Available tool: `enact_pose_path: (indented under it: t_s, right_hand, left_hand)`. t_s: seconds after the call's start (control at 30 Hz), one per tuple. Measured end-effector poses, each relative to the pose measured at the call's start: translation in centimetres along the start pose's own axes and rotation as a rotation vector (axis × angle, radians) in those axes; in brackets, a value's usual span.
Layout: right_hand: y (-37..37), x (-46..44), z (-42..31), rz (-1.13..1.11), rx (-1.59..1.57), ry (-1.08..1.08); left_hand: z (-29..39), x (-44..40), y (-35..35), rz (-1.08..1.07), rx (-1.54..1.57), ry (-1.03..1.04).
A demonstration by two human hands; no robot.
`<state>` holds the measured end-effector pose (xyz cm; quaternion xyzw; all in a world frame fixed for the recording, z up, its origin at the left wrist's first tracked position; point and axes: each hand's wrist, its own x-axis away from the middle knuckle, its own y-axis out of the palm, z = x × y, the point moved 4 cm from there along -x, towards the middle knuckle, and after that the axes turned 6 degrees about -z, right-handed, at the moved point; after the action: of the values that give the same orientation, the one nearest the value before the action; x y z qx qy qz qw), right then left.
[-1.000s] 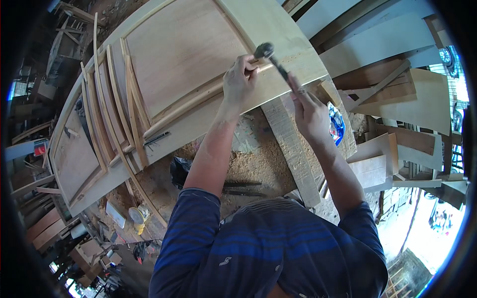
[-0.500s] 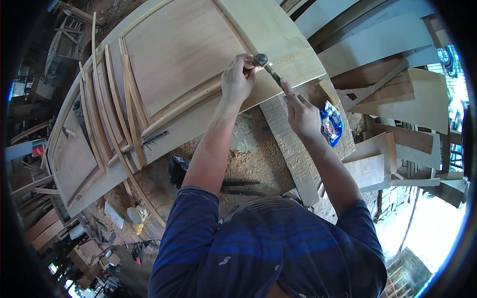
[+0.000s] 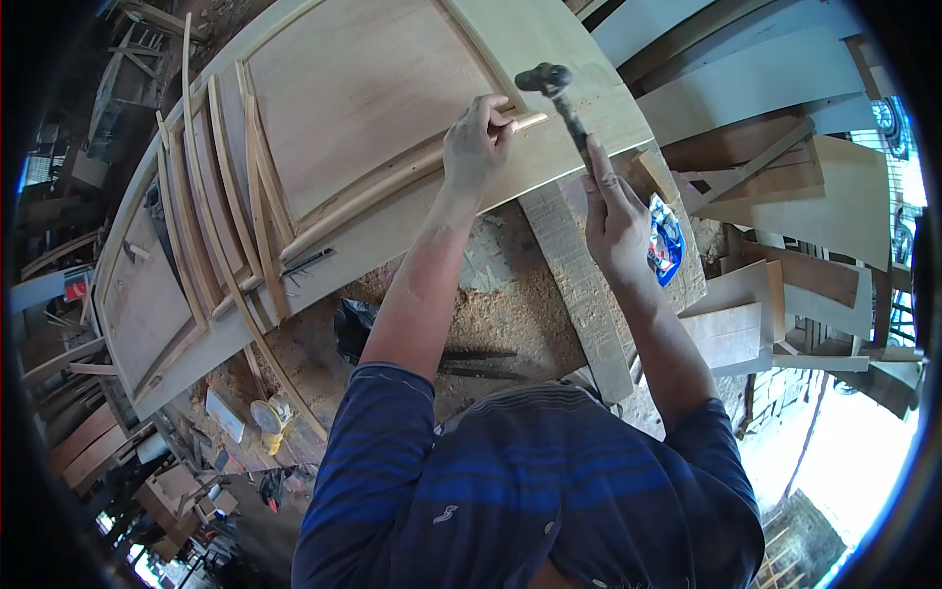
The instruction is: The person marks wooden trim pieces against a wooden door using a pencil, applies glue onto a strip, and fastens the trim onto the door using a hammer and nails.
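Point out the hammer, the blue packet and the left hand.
Hammer (image 3: 570, 113): head view, on the handle, between its striking end and the grip.
Blue packet (image 3: 666, 242): head view, middle of its crinkled surface.
Left hand (image 3: 475, 149): head view, on its back.

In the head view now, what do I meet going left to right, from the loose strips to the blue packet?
Loose strips → black bag → left hand → hammer head → right hand → blue packet.
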<state>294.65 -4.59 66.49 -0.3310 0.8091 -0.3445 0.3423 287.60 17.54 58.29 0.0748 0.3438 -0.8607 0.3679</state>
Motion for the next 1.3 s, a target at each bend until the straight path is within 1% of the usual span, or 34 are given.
enact_pose_path:
  t_s: [0.03, 0.07, 0.13, 0.23, 0.3, 0.37, 0.43, 0.47, 0.57, 0.6, 0.73, 0.8, 0.87, 0.9, 1.0, 1.07, 1.2, 1.27, 1.3]
  right_hand:
    - [0.4, 0.3, 0.3, 0.025, 0.000, -0.020]
    - [1.7, 1.1, 1.5, -0.031, 0.079, -0.022]
    - [1.6, 0.8, 1.3, -0.222, 0.207, 0.078]
    - [0.2, 0.2, 0.2, -0.049, 0.004, 0.026]
    - [0.9, 0.6, 0.8, 0.022, -0.023, -0.008]
    - [1.3, 1.0, 1.4, -0.029, 0.016, 0.023]
    - [1.5, 0.9, 1.6, -0.202, 0.111, 0.116]
    - [1.3, 0.5, 1.5, -0.204, -0.056, 0.200]
    - [2.3, -0.5, 3.0, 0.029, -0.254, 0.261]
    - [2.0, -2.0, 3.1, -0.054, -0.304, 0.401]
    - [4.4, -6.7, 5.0, -0.139, -0.272, 0.497]
    - [6.7, -8.3, 6.2, -0.174, -0.306, 0.511]
    - [8.1, -8.8, 6.8, -0.178, -0.311, 0.469]
    - [8.4, -9.2, 6.5, -0.184, -0.313, 0.446]
    - [8.4, -9.2, 6.4, -0.262, -0.290, 0.485]
    - [8.8, -9.0, 7.0, -0.248, -0.274, 0.483]
    - [6.1, -7.7, 4.1, -0.172, -0.171, 0.476]
    - [3.6, -5.4, 2.9, -0.165, -0.264, 0.453]
    - [2.6, -3.9, 2.4, -0.148, -0.274, 0.343]
  left_hand:
    - [0.1, -0.2, 0.1, -0.011, -0.025, 0.005]
    - [0.3, -0.1, 0.1, -0.012, -0.008, -0.008]
    - [0.4, -0.3, 0.0, -0.004, 0.021, -0.026]
    - [0.1, -0.2, 0.0, 0.013, 0.028, 0.021]
    - [-0.2, -0.1, 0.0, -0.007, -0.007, 0.005]
    - [0.1, -0.3, 0.1, -0.029, -0.001, -0.018]
    - [-0.1, -0.2, 0.2, -0.048, 0.038, -0.049]
    - [-0.2, -0.3, 0.2, -0.047, 0.032, -0.036]
    - [0.2, -0.2, 0.0, -0.054, 0.066, -0.032]
    - [0.4, -0.1, -0.1, -0.064, 0.010, -0.040]
    - [0.6, 0.0, 0.2, -0.143, -0.180, -0.045]
    - [0.6, -0.5, 0.2, -0.167, -0.241, -0.031]
    - [0.6, -0.5, 0.0, -0.176, -0.276, -0.021]
    - [0.6, -0.6, -0.1, -0.179, -0.279, -0.027]
    - [0.4, -0.5, -0.1, -0.188, -0.266, -0.047]
    - [0.3, -0.6, -0.1, -0.181, -0.239, -0.046]
    - [-0.1, -0.5, 0.0, -0.193, -0.262, -0.060]
    - [-0.1, -0.1, 0.1, -0.170, -0.284, -0.048]
    - [-0.2, 0.2, -0.1, -0.180, -0.288, -0.071]
